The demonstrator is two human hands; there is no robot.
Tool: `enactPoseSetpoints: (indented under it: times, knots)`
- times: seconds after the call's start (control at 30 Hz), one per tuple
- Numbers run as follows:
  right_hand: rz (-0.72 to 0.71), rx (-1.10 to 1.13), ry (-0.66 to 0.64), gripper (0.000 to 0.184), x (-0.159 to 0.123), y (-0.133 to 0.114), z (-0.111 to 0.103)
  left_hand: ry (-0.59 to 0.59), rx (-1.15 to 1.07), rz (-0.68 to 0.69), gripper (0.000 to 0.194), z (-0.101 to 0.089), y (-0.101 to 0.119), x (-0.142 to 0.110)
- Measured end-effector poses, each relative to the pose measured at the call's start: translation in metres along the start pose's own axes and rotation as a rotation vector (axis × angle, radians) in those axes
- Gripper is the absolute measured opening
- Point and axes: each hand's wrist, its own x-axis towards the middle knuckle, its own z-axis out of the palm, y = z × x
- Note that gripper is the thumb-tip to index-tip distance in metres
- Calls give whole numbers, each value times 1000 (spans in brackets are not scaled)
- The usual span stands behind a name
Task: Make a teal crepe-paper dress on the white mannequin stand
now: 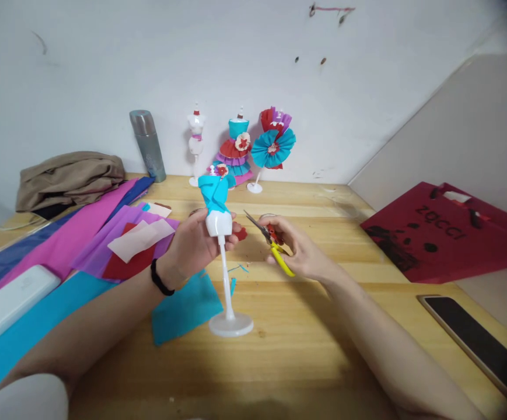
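My left hand (194, 242), a dark band at its wrist, is closed round the torso of a small white mannequin (219, 224). The mannequin stands upright on its thin stem and round base, its upper body wrapped in turquoise crepe paper (214, 192). In my right hand (301, 245) is a pair of yellow-handled scissors (283, 261), blades pointing up and left towards the mannequin. A small red piece (241, 234) shows by my left fingertips. Below that hand lies a turquoise sheet (187, 312), partly behind the mannequin's stem, with thin turquoise scraps (233, 286) beside it.
Against the wall stand a bare mannequin (196, 143), two decorated ones (238, 129) (273, 149) and a flask (151, 149). Pink and purple paper (87, 224), a white case (17, 306) and brown cloth (69, 178) lie left. At right are a red bag (450, 239) and a phone (467, 338).
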Motion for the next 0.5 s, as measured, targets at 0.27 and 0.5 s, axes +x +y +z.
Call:
enactPoseSetpoints:
  times: [0.27,0.5]
  knots:
    - [-154,-307,34,46,-2,-3,6,-62,30,16,33,-3,-4,1]
    - [-308,-421,88,45,0,-1,0,-109,145,19,42,-10,-5,5]
